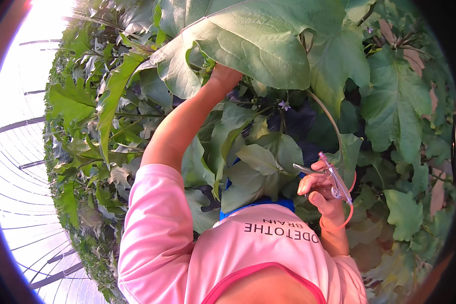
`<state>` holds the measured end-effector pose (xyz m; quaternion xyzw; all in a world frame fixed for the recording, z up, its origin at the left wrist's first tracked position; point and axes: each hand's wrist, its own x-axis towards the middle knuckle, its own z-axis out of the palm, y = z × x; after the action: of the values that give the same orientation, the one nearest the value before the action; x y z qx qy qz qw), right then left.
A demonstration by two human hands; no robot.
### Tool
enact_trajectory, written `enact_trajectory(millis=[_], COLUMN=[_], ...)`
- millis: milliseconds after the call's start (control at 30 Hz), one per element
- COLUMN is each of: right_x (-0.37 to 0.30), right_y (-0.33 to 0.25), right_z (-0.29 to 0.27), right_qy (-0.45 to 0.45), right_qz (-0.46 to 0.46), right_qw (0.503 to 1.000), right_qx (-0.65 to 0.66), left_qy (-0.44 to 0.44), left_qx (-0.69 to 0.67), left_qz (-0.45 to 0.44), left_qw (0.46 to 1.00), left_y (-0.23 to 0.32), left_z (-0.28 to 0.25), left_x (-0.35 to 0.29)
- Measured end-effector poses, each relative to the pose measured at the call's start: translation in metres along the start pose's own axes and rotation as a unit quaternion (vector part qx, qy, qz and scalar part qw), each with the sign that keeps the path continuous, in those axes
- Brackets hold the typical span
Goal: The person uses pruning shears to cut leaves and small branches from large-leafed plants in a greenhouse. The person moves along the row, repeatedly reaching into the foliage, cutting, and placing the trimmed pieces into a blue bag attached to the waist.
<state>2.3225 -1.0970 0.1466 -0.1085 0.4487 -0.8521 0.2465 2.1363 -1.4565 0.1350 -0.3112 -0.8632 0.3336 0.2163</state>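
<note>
My left arm reaches up into a plant with broad lobed leaves. The wrist and back of my left hand (227, 77) go under a large green leaf (253, 43), which hides the fingers and anything in them. Lower right, in front of my body, my right hand (320, 191) holds small pruning snips (335, 178). Their metal blade part points left, and the pinkish handle stands up beside the fingers. An orange-pink cord (348, 219) runs from the handle and loops about my right wrist.
A small purple flower (285, 105) hangs between the arms. A curved stem (327, 114) passes just above the snips. Dense foliage (395, 96) stands on the right, with more leafy plants (76, 101) at left under a bright ribbed greenhouse cover (23, 167).
</note>
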Motion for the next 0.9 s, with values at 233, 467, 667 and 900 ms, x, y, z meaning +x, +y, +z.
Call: enact_trajectory(millis=[233, 467, 667, 900], right_x=[0.008, -0.009, -0.02, -0.027], right_y=[0.017, 0.038, 0.044, 0.103], right_z=[0.028, 0.048, 0.087, 0.143], right_qy=[-0.082, 0.002, 0.081, 0.068], right_qz=[0.063, 0.029, -0.029, 0.002], right_qw=[0.994, 1.0, 0.993, 0.997], right_qx=[0.041, 0.001, -0.082, -0.023], left_qy=[-0.108, 0.166, 0.295, -0.068], left_qx=[-0.219, -0.497, -0.889, -0.865], left_qz=[-0.099, -0.223, -0.304, -0.357], left_qw=[0.965, 0.822, 0.174, 0.347], left_y=[0.018, 0.026, 0.094, 0.223], left_z=[0.108, -0.166, -0.239, -0.202], left_x=[-0.037, 0.007, -0.179, -0.381])
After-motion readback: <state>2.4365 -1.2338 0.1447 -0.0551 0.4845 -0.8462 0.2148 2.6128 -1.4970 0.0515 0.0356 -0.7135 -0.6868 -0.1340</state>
